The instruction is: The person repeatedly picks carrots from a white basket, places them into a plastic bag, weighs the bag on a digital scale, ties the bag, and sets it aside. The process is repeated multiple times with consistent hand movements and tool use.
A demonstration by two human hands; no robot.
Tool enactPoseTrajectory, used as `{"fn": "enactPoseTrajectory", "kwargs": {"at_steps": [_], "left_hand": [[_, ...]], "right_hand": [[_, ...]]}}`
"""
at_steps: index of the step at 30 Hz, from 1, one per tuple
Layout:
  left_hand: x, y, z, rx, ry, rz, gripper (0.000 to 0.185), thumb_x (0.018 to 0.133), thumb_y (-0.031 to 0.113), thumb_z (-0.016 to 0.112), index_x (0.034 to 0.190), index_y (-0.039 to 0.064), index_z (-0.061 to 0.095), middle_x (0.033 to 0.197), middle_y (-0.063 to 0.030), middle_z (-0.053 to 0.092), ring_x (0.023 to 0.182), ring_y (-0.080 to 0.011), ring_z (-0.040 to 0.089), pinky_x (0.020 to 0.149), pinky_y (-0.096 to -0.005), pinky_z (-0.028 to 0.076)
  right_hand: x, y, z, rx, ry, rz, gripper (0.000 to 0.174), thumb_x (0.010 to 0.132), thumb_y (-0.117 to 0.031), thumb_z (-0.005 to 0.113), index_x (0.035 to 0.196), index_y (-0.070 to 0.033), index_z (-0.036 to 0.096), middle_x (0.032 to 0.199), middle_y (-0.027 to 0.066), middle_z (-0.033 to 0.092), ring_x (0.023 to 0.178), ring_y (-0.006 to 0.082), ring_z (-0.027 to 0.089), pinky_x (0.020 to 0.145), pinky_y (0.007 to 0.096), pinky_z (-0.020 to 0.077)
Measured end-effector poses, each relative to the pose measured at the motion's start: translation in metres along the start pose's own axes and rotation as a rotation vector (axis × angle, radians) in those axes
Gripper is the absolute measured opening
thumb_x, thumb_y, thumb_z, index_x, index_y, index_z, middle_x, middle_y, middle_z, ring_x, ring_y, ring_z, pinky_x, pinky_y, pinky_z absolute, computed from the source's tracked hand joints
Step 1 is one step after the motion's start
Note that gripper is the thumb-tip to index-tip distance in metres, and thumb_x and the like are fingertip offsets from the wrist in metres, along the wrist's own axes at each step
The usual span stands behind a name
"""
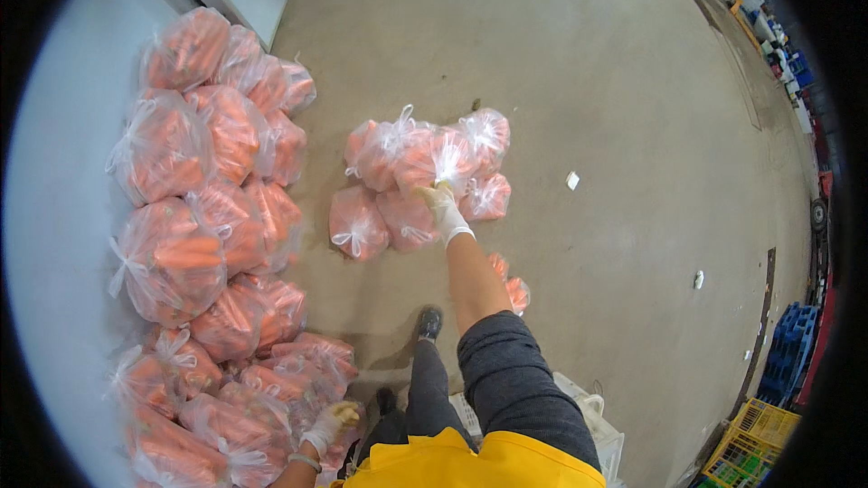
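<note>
My right hand (442, 207), in a whitish glove, reaches forward and grips the knotted top of a clear plastic bag of carrots (434, 161). That bag lies on or against several similar bags in a small group on the floor; a bag of carrots (357, 222) sits at the group's near left corner. Low in the view, my left hand (332, 423), gloved too, is beside a large pile of carrot bags (224, 325). Its fingers are curled, and whether they hold anything is unclear. More carrots (517, 293) show partly behind my right forearm.
The bag pile runs along a pale wall (61, 203) at left. White plastic crates (597, 413) stand near my legs at lower right. Small white scraps (572, 181) lie on the concrete floor. Blue pallets (790, 352) and yellow crates (753, 440) are at the far right.
</note>
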State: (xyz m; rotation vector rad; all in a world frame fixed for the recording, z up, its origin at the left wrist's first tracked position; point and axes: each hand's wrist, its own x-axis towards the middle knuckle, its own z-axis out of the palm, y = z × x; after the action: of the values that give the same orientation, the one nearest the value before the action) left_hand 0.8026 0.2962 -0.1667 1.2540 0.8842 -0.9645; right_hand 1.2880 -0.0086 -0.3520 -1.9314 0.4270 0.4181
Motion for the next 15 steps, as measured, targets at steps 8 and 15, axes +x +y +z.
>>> {"fn": "enactPoseTrajectory", "kwargs": {"at_steps": [8, 15], "left_hand": [[-0.010, -0.013, -0.017, 0.189, -0.054, 0.068, 0.022, 0.089, 0.016, 0.056, 0.107, 0.005, 0.060, 0.084, -0.0018, 0.060, 0.069, -0.0124, 0.054, 0.062, -0.0256, 0.046], [0.036, 0.056, -0.010, -0.011, -0.262, 0.200, 0.018, 0.088, 0.025, 0.057, 0.081, 0.009, 0.058, 0.066, -0.0014, 0.056, 0.054, -0.0105, 0.049, 0.047, -0.0254, 0.040]], "right_hand": [[-0.213, 0.064, 0.011, 0.317, -0.208, 0.079, 0.039, 0.088, -0.023, 0.058, 0.122, -0.004, 0.055, 0.093, 0.0044, 0.066, 0.077, 0.0113, 0.059, 0.069, 0.0270, 0.0474], [-0.518, 0.093, -0.066, 0.350, -0.018, 0.465, 0.035, 0.086, -0.037, 0.058, 0.102, -0.007, 0.066, 0.084, 0.0044, 0.067, 0.070, 0.0119, 0.058, 0.065, 0.0259, 0.0463]]}}
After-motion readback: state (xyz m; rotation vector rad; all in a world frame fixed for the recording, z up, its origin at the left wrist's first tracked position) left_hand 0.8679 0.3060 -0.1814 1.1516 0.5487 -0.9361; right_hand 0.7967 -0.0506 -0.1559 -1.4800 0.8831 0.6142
